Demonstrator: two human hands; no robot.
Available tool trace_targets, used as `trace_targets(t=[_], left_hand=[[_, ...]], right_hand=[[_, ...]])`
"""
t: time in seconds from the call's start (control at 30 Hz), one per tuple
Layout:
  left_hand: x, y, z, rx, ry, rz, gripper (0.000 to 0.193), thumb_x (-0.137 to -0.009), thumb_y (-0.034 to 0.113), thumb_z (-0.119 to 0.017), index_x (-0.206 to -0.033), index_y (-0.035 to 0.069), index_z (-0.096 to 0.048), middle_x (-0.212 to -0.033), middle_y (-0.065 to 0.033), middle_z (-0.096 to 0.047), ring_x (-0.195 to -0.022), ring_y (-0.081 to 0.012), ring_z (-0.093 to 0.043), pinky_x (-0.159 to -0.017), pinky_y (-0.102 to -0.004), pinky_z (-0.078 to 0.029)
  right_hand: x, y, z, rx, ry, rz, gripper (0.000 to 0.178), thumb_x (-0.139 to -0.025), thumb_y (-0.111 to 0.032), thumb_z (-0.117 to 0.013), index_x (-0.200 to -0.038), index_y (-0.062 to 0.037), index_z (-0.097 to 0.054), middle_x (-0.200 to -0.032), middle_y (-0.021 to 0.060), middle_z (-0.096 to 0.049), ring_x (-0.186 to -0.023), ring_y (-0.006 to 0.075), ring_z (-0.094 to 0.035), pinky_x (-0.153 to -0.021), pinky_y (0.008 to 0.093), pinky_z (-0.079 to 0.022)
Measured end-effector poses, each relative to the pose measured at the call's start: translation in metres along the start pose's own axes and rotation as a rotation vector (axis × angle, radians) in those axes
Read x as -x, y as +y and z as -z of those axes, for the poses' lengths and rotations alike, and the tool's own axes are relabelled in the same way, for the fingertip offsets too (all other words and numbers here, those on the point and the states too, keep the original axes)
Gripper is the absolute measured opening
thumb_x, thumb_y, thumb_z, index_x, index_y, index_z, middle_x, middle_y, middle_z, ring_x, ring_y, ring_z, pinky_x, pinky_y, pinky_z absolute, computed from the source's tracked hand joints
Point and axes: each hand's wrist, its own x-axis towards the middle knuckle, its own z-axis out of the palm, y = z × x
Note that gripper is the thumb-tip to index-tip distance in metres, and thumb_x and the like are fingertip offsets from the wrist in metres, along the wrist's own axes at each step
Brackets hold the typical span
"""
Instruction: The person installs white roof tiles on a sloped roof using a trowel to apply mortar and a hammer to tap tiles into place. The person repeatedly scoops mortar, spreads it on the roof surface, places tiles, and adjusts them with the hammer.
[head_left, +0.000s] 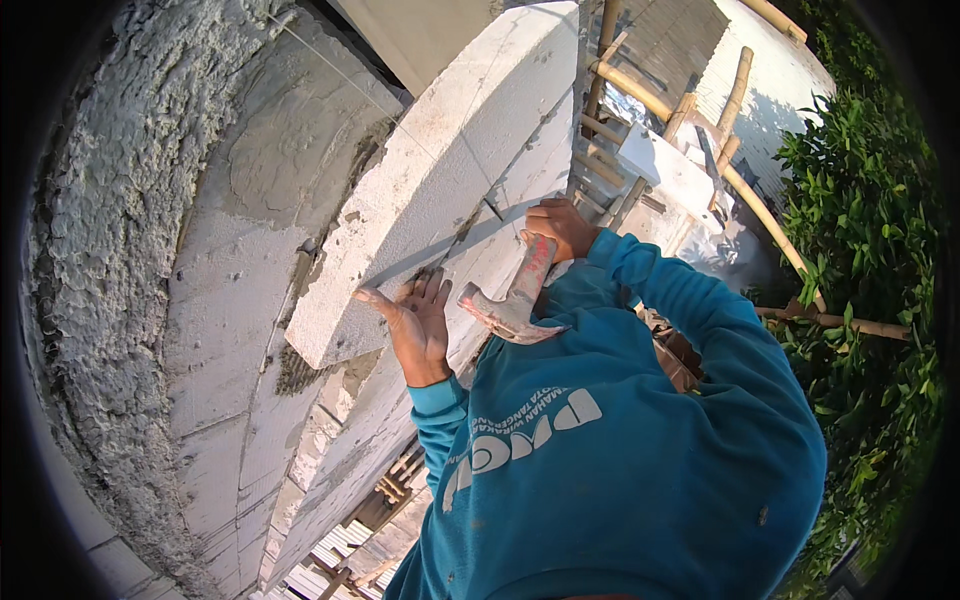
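Observation:
A long white aerated concrete block [440, 165] lies on top of the block wall, its near end jutting out toward me. My left hand [422, 325] is at the block's side, palm up and fingers apart, with the thumb along the block's edge; how firmly it presses cannot be made out. My right hand [562, 228] is closed round the handle of a worn claw hammer [515, 305]. The hammer's head hangs toward me, close to my teal sleeve and chest, apart from the block.
Rough mortar [120, 200] covers the surface at left, beside smoother grey blockwork [225, 290]. A thin string [330, 62] crosses over the block. Bamboo scaffold poles [745, 190] stand at right, with a white sheet [655, 165] below and leafy bushes [860, 190] beyond.

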Motion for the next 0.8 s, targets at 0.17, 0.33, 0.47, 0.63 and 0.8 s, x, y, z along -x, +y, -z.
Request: trace_targets(t=[0.17,0.33,0.47,0.63,0.8], left_hand=[[0.001,0.005,-0.005,-0.015,-0.137,0.039,0.138,-0.073,0.091,-0.036,-0.144,-0.02,0.006,-0.154,-0.0383,-0.001,-0.146,-0.0465,-0.01,-0.121,-0.0528,-0.016],[-0.004,0.006,-0.018,0.044,-0.006,0.06,0.14,-0.069,0.093,-0.038,-0.148,-0.013,0.008,-0.157,-0.0329,0.0,-0.148,-0.043,-0.005,-0.121,-0.0544,-0.012],[0.001,0.005,-0.017,0.129,-0.007,0.043,0.141,-0.066,0.095,-0.038,-0.15,-0.008,0.008,-0.159,-0.0287,0.002,-0.148,-0.0416,-0.004,-0.122,-0.0558,-0.008],[0.007,0.007,-0.015,-0.073,-0.084,0.04,0.141,-0.063,0.094,-0.046,-0.146,-0.016,-0.013,-0.153,-0.0298,-0.02,-0.146,-0.0401,-0.019,-0.121,-0.056,-0.017],[-0.007,-0.009,-0.063,-0.077,0.098,0.132,0.145,-0.064,0.088,-0.055,-0.147,-0.015,0.006,-0.155,-0.0347,-0.006,-0.147,-0.0438,-0.013,-0.122,-0.0491,-0.02]], right_hand=[[-0.016,0.017,-0.011,-0.01,0.086,-0.118,0.029,-0.058,-0.008,-0.069,-0.086,-0.0046,-0.063,-0.078,0.0089,-0.061,-0.075,0.0329,-0.064,-0.062,0.0467,-0.05],[-0.012,0.029,-0.027,-0.041,-0.033,-0.087,0.03,-0.061,-0.011,-0.072,-0.09,-0.0051,-0.064,-0.082,0.0104,-0.064,-0.077,0.032,-0.066,-0.066,0.0451,-0.053],[-0.004,0.014,-0.049,-0.068,-0.017,-0.164,0.032,-0.063,-0.016,-0.074,-0.09,-0.0042,-0.062,-0.085,0.0107,-0.064,-0.08,0.0324,-0.066,-0.068,0.0461,-0.052],[0.02,-0.007,-0.065,-0.268,0.115,-0.155,0.03,-0.066,-0.02,-0.074,-0.089,-0.0052,-0.06,-0.084,0.0102,-0.062,-0.081,0.0336,-0.064,-0.069,0.0457,-0.05],[0.07,-0.007,-0.08,-0.519,0.324,-0.401,0.021,-0.068,-0.018,-0.073,-0.082,-0.0074,-0.062,-0.08,0.0117,-0.063,-0.075,0.0374,-0.063,-0.064,0.0466,-0.049]])
